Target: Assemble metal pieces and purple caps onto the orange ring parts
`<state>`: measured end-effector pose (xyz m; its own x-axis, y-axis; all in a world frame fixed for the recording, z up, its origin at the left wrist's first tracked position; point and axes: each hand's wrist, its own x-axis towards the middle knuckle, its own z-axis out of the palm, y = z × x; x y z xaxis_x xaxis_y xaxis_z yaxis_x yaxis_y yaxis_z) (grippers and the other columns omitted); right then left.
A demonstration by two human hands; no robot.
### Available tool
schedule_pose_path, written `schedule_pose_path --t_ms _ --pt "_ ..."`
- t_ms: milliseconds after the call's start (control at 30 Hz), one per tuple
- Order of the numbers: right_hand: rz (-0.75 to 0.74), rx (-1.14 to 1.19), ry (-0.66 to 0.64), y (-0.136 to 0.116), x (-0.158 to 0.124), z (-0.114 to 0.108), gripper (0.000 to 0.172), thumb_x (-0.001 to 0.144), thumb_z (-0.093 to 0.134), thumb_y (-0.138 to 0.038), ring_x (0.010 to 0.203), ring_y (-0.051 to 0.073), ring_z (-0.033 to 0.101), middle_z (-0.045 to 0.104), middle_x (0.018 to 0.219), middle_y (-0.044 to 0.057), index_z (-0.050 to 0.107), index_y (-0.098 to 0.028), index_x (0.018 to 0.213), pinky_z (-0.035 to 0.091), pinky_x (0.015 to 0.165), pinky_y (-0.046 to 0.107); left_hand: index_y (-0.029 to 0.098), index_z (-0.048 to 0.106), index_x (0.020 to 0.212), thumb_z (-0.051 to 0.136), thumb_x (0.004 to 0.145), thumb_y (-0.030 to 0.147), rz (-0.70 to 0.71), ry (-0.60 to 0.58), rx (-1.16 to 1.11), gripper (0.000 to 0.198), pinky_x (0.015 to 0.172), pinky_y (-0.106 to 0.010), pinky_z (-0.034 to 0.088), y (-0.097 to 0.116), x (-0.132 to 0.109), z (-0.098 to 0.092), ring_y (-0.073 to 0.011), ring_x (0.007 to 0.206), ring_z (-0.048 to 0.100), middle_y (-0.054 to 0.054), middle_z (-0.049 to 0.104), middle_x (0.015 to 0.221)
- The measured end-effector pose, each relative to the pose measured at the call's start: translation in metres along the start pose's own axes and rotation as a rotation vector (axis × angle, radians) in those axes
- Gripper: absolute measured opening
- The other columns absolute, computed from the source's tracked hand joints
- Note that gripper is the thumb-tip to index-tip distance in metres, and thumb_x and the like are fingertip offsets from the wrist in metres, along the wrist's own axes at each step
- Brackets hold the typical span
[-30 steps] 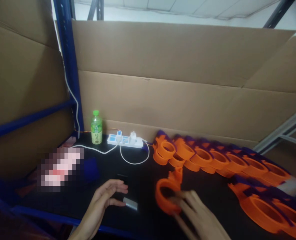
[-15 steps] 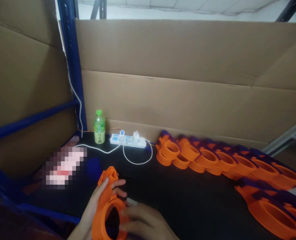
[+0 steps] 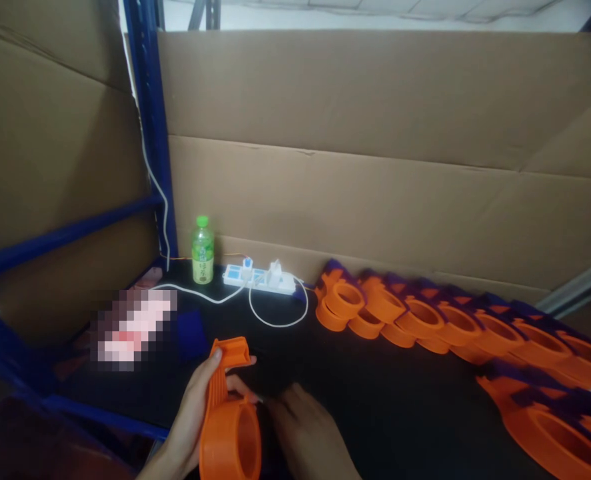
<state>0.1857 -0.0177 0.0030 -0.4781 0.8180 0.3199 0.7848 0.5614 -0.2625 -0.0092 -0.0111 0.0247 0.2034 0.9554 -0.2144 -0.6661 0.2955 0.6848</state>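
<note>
An orange plastic part (image 3: 230,437) with a large ring at its lower end and a ribbed handle is gripped by my left hand (image 3: 198,407), whose thumb lies along the handle and whose fingers come round behind it. My right hand (image 3: 308,427) is just right of the ring, palm down over the black surface; its fingers are bent and dark, and whether they hold anything small is hidden. A thin pale edge shows near its fingertips.
Several orange ringed parts (image 3: 455,320) stand in rows at the right, more (image 3: 555,433) nearer. Behind are a green-capped bottle (image 3: 203,253), a white power strip (image 3: 260,279) with cables and a cardboard wall (image 3: 350,187). A blurred pale patch (image 3: 135,330) lies left.
The orange part has turned in my left hand, so its ring now faces more to the right. My right hand has moved off the ring, to the right.
</note>
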Motion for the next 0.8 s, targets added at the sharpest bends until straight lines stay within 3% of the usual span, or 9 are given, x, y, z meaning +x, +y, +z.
schedule_pose_path --t_ms 167,333,567,800 --pt "0.179 0.318 0.017 0.006 0.019 -0.038 0.016 0.095 0.05 -0.021 0.08 0.017 0.061 0.065 0.089 0.003 0.065 -0.022 0.092 0.047 0.071 0.027 0.01 0.067 0.109 0.055 0.089 0.05 0.045 0.053 0.122 0.046 0.054 -0.031 0.052 0.003 -0.005 0.008 -0.0227 0.056 0.068 -0.01 0.071 0.063" --pt "0.238 0.569 -0.012 0.002 0.039 -0.069 0.024 0.096 0.051 -0.039 0.072 0.014 0.056 0.061 0.08 0.0 0.063 -0.02 0.087 0.042 0.064 0.023 0.009 0.065 0.111 0.057 0.089 0.045 0.04 0.004 0.172 0.043 0.049 -0.026 0.049 0.0 -0.002 0.007 -0.0206 0.052 0.068 -0.008 0.07 0.056" --pt "0.324 0.738 -0.09 0.004 0.049 -0.063 0.026 0.094 0.054 -0.041 0.058 0.01 0.048 0.055 0.07 -0.003 0.059 -0.018 0.082 0.037 0.055 0.021 0.011 0.064 0.113 0.061 0.088 0.043 0.035 -0.044 0.185 0.04 0.047 -0.024 0.049 -0.003 -0.002 0.006 -0.0211 0.052 0.07 -0.007 0.07 0.054" --pt "0.302 0.69 -0.101 0.002 0.05 -0.064 0.028 0.093 0.054 -0.043 0.06 0.011 0.049 0.055 0.069 -0.002 0.059 -0.018 0.081 0.038 0.057 0.021 0.012 0.065 0.113 0.06 0.088 0.044 0.053 -0.07 0.233 0.041 0.051 -0.024 0.052 -0.005 0.001 0.002 -0.0204 0.055 0.071 -0.005 0.07 0.054"
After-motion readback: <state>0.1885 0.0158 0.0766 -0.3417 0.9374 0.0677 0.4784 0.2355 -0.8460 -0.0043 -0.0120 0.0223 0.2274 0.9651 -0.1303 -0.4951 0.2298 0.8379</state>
